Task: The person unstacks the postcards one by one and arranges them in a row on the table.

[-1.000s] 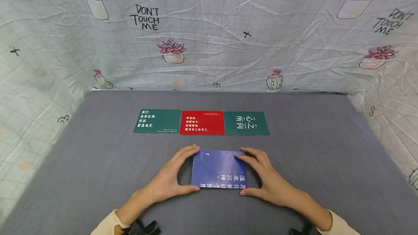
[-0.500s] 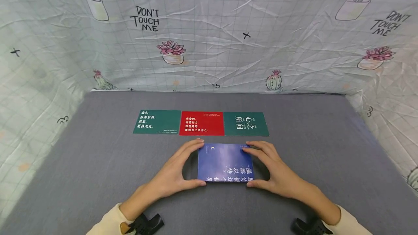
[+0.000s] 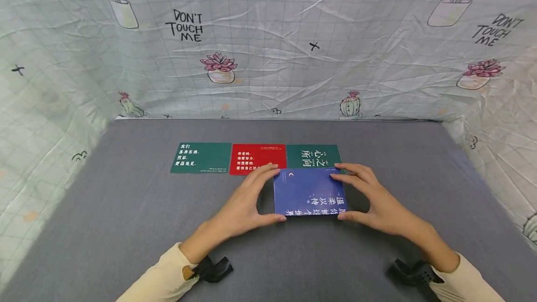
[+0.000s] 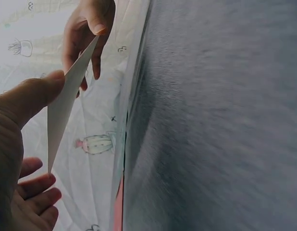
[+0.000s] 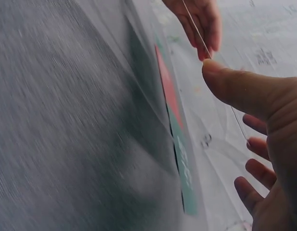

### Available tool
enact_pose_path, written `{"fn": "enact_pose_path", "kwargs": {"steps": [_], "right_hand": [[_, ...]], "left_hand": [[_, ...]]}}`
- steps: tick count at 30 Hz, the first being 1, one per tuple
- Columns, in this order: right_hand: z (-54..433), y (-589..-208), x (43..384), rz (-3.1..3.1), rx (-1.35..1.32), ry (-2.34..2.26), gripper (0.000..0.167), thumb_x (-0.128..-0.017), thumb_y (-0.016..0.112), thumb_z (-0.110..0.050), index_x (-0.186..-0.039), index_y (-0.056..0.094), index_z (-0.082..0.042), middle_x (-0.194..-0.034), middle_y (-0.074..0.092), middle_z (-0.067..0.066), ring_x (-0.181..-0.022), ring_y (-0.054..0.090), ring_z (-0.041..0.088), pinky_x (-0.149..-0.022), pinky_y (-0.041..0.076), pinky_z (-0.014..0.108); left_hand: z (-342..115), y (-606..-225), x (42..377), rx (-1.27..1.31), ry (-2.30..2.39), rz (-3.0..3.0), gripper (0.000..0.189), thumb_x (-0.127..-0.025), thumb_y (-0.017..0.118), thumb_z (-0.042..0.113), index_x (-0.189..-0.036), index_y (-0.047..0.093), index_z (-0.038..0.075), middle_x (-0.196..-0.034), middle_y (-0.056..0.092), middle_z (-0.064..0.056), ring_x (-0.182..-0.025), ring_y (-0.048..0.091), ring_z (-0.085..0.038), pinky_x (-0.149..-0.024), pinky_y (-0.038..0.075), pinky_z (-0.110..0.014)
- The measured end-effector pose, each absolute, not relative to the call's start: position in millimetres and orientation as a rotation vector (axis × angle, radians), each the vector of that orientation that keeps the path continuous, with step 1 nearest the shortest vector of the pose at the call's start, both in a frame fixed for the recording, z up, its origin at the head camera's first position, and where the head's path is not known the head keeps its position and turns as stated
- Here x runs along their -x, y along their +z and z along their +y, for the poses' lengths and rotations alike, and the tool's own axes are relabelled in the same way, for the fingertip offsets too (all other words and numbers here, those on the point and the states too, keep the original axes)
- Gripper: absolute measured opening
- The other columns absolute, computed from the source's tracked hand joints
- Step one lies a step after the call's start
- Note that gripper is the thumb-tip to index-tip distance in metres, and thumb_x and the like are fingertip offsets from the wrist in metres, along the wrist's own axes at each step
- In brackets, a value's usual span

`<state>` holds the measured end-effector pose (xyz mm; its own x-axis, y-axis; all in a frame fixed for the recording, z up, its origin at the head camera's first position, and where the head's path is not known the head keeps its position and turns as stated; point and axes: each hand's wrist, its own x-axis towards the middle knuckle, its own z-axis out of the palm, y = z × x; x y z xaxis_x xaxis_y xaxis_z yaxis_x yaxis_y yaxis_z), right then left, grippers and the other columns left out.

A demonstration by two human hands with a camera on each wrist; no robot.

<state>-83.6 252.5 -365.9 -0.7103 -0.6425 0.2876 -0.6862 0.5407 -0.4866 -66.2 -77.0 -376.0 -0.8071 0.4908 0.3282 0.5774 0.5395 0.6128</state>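
A blue postcard [image 3: 309,192] with white Chinese characters and a small moon is held between both hands above the table. My left hand [image 3: 247,199] pinches its left end, thumb on the near edge and fingertips on the far edge. At the right end my right hand [image 3: 377,202] grips it the same way. The left wrist view shows the pale underside of the postcard [image 4: 67,106], tilted and clear of the tabletop. Seen from the right wrist, the postcard [image 5: 238,124] is a thin edge-on line. Its far edge overlaps the row of cards behind it in the head view.
Behind lie a green card [image 3: 201,157], a red card [image 3: 258,156] and another green card [image 3: 314,154], side by side in a row on the grey table [image 3: 126,209]. A patterned cloth [image 3: 268,27] hangs around the back and sides.
Both hands have carried the blue postcard away from the body and to the right, from in front of the card row to partly over it. The three cards stay put.
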Motion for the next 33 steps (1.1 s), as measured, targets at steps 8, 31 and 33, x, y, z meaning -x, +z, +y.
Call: {"fn": "enact_pose_path", "kwargs": {"steps": [8,31,33], "right_hand": [[273.0,-362.0,96.3,-2.723,-1.105,0.905,0.085,-0.071,0.086,-0.025,-0.144,0.043,-0.017,-0.152,0.029,0.004,-0.135,0.023,0.023,-0.101,0.027,0.03],[320.8,-352.8,122.9,-2.81,-1.036,0.977,0.082,-0.072,0.085,-0.014,-0.143,0.045,-0.016,-0.152,0.028,0.003,-0.138,0.017,0.018,-0.095,0.025,0.062],[323.5,-352.8,124.7,-2.824,-1.019,0.979,0.081,-0.072,0.085,-0.015,-0.143,0.045,-0.017,-0.153,0.028,0.002,-0.138,0.017,0.02,-0.095,0.024,0.063]], "left_hand": [[-55.1,-369.9,84.8,0.898,-1.115,-2.648,0.092,-0.069,0.084,0.04,-0.143,0.039,0.009,-0.147,0.035,-0.004,-0.134,0.029,-0.012,-0.104,0.038,-0.042],[-9.3,-363.0,118.6,0.954,-1.025,-2.763,0.083,-0.075,0.078,0.043,-0.142,0.044,0.008,-0.148,0.033,-0.002,-0.135,0.03,-0.017,-0.107,0.034,-0.037],[-5.1,-363.5,120.9,0.953,-1.02,-2.762,0.082,-0.075,0.078,0.043,-0.142,0.044,0.008,-0.148,0.033,-0.003,-0.136,0.03,-0.017,-0.108,0.033,-0.037]]}}
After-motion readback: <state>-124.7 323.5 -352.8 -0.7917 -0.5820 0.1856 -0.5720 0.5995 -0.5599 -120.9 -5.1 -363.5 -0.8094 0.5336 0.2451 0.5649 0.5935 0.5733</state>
